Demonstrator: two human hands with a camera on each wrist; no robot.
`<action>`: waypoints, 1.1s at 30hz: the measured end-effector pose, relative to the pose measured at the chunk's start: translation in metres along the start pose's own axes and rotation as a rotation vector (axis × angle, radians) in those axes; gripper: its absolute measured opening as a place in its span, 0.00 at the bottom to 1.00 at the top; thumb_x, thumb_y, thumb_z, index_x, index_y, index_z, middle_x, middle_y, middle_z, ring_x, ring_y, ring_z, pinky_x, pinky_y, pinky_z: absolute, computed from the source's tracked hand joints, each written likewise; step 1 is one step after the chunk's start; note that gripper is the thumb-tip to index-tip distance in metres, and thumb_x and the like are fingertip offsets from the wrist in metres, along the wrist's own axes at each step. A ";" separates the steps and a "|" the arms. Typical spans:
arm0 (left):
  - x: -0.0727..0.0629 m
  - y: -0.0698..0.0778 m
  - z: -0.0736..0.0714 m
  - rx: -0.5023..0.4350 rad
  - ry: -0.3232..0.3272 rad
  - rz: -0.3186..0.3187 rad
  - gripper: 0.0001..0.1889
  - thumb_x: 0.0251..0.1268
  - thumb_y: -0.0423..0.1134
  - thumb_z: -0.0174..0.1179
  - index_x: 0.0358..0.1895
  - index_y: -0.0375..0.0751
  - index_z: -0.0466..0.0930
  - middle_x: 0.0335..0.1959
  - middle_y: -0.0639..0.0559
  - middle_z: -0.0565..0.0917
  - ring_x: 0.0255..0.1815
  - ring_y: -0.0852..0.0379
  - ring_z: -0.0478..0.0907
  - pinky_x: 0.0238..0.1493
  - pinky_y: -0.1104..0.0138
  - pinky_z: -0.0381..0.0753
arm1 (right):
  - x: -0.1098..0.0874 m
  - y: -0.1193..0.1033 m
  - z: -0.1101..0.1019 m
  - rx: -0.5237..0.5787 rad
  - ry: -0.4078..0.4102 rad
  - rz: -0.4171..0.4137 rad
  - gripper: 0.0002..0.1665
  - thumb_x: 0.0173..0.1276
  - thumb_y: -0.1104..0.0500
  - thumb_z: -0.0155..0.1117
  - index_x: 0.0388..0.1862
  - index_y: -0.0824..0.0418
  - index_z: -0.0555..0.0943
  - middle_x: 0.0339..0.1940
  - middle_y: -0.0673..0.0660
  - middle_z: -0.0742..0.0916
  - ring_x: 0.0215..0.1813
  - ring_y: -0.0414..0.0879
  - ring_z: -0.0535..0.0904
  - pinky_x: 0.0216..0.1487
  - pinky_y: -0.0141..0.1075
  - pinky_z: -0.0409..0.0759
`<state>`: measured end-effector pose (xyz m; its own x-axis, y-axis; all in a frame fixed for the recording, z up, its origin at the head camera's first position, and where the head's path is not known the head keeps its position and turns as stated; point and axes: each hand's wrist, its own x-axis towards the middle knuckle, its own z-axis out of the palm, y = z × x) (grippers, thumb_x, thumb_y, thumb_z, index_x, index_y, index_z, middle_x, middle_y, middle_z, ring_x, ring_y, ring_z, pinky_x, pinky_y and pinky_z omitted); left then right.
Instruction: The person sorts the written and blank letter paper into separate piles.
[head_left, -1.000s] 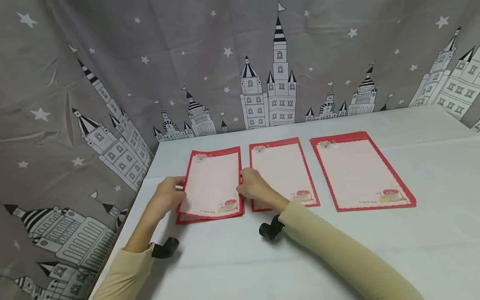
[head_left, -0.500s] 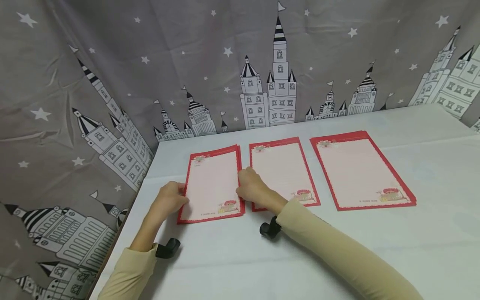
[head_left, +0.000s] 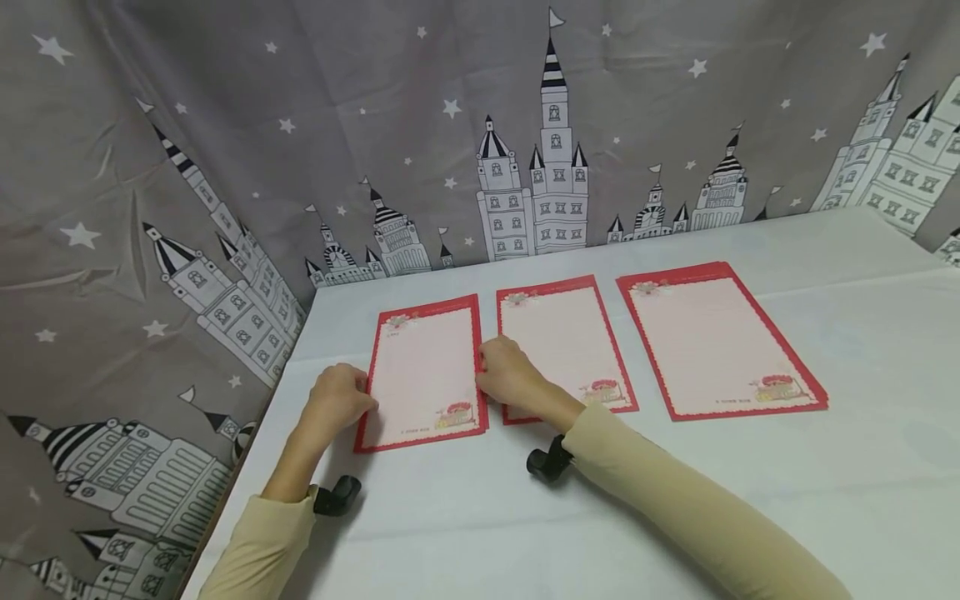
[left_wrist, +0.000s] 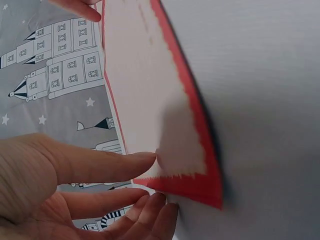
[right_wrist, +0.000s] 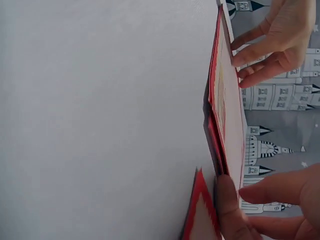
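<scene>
A stack of red-bordered letter paper lies at the left on the white table, with a flower printed at its top left and a small house at its bottom right. At its left edge is my left hand; in the left wrist view the thumb lies over the paper and the fingers are curled at the edge, pinching it. My right hand pinches the right edge, its thumb and fingers close together in the right wrist view. Some of its fingertips are hidden in the head view.
Just right of that stack lies a second set of the same paper, partly covered by my right hand. Farther right is a third stack. A grey castle-print curtain hangs behind the white table and along its left side.
The top sheet, raised and offset from the paper beneath a second ago, now lies flat and lined up with the stack. My left hand has come slightly lower with it; the right hand barely moved.
</scene>
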<state>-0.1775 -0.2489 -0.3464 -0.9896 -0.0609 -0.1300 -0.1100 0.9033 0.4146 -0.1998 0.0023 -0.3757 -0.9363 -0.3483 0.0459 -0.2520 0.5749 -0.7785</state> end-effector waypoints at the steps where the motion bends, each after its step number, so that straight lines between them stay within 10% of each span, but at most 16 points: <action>1: 0.001 0.001 0.001 0.003 0.013 0.007 0.03 0.58 0.24 0.63 0.32 0.24 0.81 0.21 0.43 0.71 0.26 0.49 0.69 0.25 0.64 0.68 | -0.002 0.002 -0.002 0.030 0.005 -0.005 0.05 0.69 0.72 0.63 0.32 0.72 0.78 0.24 0.57 0.76 0.22 0.42 0.72 0.22 0.28 0.66; 6: 0.002 0.011 0.002 0.044 0.102 0.024 0.22 0.58 0.24 0.59 0.55 0.13 0.78 0.47 0.22 0.77 0.46 0.35 0.74 0.44 0.49 0.79 | -0.013 0.012 -0.018 0.111 0.036 -0.011 0.25 0.72 0.71 0.62 0.66 0.79 0.75 0.32 0.59 0.78 0.20 0.41 0.74 0.22 0.27 0.68; 11: 0.007 0.025 0.004 0.071 0.113 0.058 0.23 0.62 0.27 0.60 0.58 0.14 0.77 0.52 0.22 0.75 0.54 0.32 0.71 0.53 0.44 0.77 | -0.022 0.028 -0.048 0.025 0.099 0.059 0.28 0.72 0.68 0.62 0.69 0.77 0.74 0.37 0.61 0.78 0.33 0.48 0.71 0.27 0.33 0.69; 21: 0.017 0.077 0.027 -0.253 -0.181 0.136 0.29 0.77 0.40 0.58 0.74 0.26 0.69 0.65 0.34 0.80 0.63 0.41 0.79 0.67 0.48 0.75 | -0.039 0.062 -0.105 -0.231 0.168 0.214 0.25 0.71 0.64 0.62 0.62 0.79 0.78 0.52 0.74 0.77 0.56 0.63 0.71 0.52 0.53 0.79; 26: 0.018 0.099 0.036 -0.475 -0.316 0.126 0.28 0.79 0.39 0.55 0.74 0.27 0.69 0.67 0.37 0.80 0.58 0.45 0.82 0.75 0.47 0.66 | -0.044 0.071 -0.117 -0.241 0.137 0.269 0.17 0.70 0.63 0.62 0.46 0.80 0.80 0.39 0.71 0.78 0.42 0.58 0.72 0.37 0.43 0.75; 33: 0.021 0.115 0.042 -0.596 -0.432 0.074 0.23 0.78 0.38 0.54 0.67 0.24 0.74 0.42 0.44 0.83 0.39 0.54 0.80 0.61 0.60 0.76 | -0.045 0.076 -0.130 -0.145 0.055 0.403 0.25 0.74 0.60 0.61 0.61 0.79 0.78 0.40 0.67 0.82 0.33 0.49 0.76 0.34 0.36 0.74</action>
<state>-0.2070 -0.1285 -0.3389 -0.8852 0.2751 -0.3751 -0.1978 0.5072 0.8388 -0.2084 0.1584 -0.3556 -0.9775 -0.0368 -0.2075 0.1085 0.7562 -0.6453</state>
